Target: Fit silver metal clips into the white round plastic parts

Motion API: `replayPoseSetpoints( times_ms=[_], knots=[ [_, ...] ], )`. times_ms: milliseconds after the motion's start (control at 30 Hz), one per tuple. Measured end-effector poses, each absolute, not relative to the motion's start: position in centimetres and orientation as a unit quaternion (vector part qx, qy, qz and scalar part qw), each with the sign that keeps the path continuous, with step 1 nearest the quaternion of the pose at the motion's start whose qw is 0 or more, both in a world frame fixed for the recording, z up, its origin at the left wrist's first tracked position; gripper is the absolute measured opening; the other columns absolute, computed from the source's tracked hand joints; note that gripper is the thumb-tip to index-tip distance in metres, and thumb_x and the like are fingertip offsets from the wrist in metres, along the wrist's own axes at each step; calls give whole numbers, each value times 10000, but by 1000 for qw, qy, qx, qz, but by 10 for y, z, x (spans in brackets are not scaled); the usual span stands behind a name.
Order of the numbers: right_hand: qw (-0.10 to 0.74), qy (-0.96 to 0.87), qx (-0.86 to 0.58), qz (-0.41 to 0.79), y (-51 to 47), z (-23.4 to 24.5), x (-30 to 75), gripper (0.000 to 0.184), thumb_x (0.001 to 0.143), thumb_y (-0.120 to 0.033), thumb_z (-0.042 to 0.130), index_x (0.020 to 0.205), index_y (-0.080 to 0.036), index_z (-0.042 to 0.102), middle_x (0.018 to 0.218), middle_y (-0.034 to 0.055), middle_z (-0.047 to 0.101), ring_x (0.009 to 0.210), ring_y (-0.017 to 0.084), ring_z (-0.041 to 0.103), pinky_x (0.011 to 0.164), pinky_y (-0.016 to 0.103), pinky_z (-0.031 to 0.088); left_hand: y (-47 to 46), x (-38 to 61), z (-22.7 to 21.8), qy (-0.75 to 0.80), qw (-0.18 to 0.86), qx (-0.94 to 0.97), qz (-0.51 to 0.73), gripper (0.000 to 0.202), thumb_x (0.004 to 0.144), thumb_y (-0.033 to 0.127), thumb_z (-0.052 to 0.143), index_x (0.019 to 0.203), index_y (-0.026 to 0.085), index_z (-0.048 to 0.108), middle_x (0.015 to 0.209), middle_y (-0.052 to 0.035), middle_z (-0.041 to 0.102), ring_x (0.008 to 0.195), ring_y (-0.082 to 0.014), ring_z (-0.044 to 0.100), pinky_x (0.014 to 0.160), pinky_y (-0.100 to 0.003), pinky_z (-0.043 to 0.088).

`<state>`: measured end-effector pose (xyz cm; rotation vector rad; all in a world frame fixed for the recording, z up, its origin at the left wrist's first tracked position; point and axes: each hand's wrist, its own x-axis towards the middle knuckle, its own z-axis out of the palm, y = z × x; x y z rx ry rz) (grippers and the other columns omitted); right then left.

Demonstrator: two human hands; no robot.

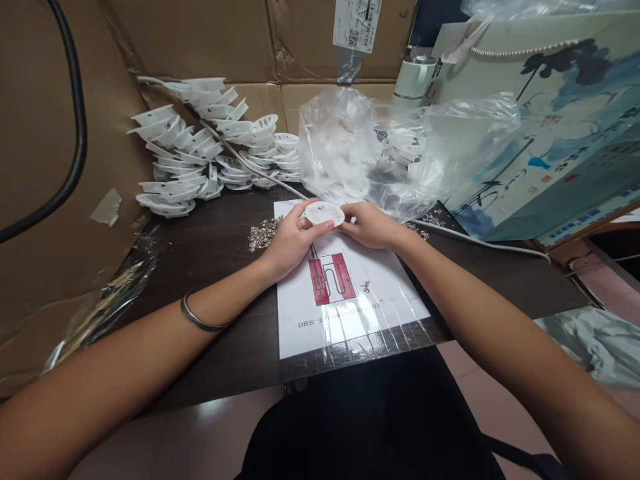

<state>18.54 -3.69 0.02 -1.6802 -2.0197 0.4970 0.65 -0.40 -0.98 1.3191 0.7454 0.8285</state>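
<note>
A round white plastic part [324, 214] is held between my two hands above a printed sheet. My left hand [296, 235] grips its left side, the thumb lying across the near rim. On the right edge, the fingers of my right hand [367, 223] are closed in a pinch; whether they also hold some small piece is hidden. The white sheet [295, 293] under my hands bears a red printed picture and is taped to the table. A few tiny metal pieces [367, 287] lie on it. Beside my left hand is a pile of small shiny metal pieces [263, 235].
Stacks of similar white parts [175, 160] stand at the back left. Behind my hands sits a clear plastic bag [340, 147] with white parts. A grey cable [480, 240] crosses the table [200, 360]. Cardboard [210, 40], a cup [414, 80] and a paper bag [550, 133] border it.
</note>
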Motion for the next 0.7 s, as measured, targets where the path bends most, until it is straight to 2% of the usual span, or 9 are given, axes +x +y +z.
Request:
replayPoseSetpoints(
  times_ms=[200, 433, 533, 700],
  knots=[
    [261, -712, -625, 187, -37, 5, 184, 173, 814, -230, 535, 747, -145, 671, 792, 50, 697, 710, 119, 558, 678, 258, 372, -4, 6, -10, 328, 652, 577, 367, 556, 717, 224, 769, 1221, 184, 539, 971, -62, 702, 986, -200, 649, 818, -312, 537],
    [292, -669, -648, 216, -40, 12, 187, 189, 827, -264, 575, 829, -148, 724, 780, 48, 727, 666, 101, 554, 675, 265, 379, -6, 8, -7, 325, 673, 549, 374, 493, 745, 168, 742, 1191, 176, 531, 943, -66, 712, 978, -209, 658, 800, -314, 540],
    [299, -656, -654, 230, -41, 12, 184, 192, 826, -276, 590, 837, -147, 731, 793, 54, 737, 675, 107, 569, 688, 274, 396, -7, 9, -5, 322, 689, 525, 382, 473, 757, 126, 726, 1184, 164, 527, 879, -57, 709, 952, -199, 665, 780, -298, 539],
    [330, -644, -658, 206, -40, 9, 185, 160, 814, -247, 610, 808, -146, 734, 821, 65, 737, 736, 132, 616, 724, 291, 437, -7, 8, -4, 329, 685, 533, 372, 494, 764, 116, 716, 1215, 161, 519, 923, -55, 703, 933, -169, 667, 715, -234, 526]
  ],
)
